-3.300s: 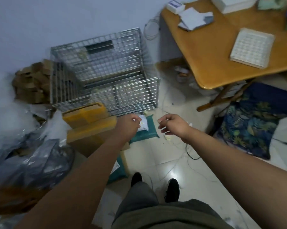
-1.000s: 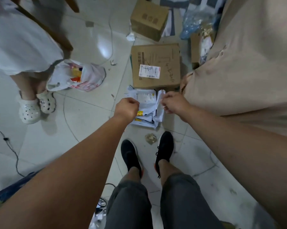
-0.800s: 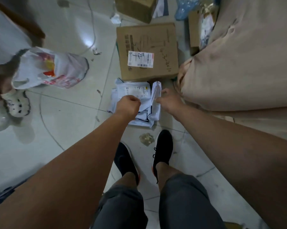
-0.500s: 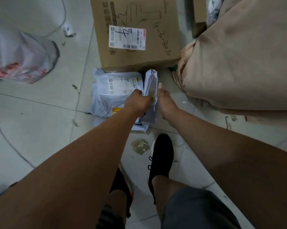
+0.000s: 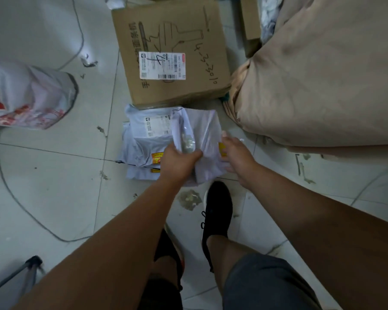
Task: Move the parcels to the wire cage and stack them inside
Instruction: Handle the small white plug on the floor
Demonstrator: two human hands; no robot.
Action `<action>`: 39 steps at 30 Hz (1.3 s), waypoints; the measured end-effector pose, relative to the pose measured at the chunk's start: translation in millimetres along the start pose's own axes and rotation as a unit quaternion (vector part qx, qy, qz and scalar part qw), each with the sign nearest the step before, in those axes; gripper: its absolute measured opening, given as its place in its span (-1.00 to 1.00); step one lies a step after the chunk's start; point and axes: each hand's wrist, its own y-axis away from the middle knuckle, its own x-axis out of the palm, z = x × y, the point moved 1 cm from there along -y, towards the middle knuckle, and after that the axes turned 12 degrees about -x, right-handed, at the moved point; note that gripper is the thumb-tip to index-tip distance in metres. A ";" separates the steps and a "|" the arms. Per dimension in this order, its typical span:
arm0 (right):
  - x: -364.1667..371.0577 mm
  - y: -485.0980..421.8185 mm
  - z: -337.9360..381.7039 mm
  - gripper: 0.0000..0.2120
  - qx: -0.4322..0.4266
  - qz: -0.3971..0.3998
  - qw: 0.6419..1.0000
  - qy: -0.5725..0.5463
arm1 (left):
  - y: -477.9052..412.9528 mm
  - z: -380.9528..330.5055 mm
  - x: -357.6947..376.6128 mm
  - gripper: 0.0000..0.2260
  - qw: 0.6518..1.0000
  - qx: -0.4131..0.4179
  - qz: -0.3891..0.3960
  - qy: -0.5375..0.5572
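Note:
A grey plastic mailer parcel (image 5: 205, 139) is tilted up off the floor between my hands. My left hand (image 5: 177, 161) grips its near left edge, fingers curled round the fold. My right hand (image 5: 234, 153) holds its right edge, with the thumb on top by a yellow sticker. More grey mailer parcels (image 5: 144, 142) with white labels lie flat in a small pile just left of it. Behind them a cardboard box parcel (image 5: 170, 48) with a shipping label lies flat on the floor. The wire cage is out of view.
A big beige sack (image 5: 322, 74) fills the right side, close to the parcels. A white and red plastic bag (image 5: 30, 95) lies at the left. A thin cable (image 5: 21, 206) loops over the tiled floor. My black shoes (image 5: 217, 211) stand just behind the pile.
I turned from the cage to this parcel pile and bent closer. Both hands closed in on the upright grey mailer, which now leans flatter between them.

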 end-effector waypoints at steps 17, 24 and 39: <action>-38.0 305.7 241.5 -0.65 -0.085 0.137 0.981 -0.111 | 323.6 -135.9 -267.3 -0.54 0.969 -0.038 0.180 0.168; -47.0 406.4 281.6 -0.63 -0.107 0.167 0.979 -0.051 | 411.7 -137.5 -305.8 -0.61 0.975 0.051 0.082 0.199; -0.9 470.6 300.8 -0.55 -0.152 0.382 0.892 0.187 | 535.6 -4.9 -306.3 -0.64 0.880 0.035 -0.017 0.473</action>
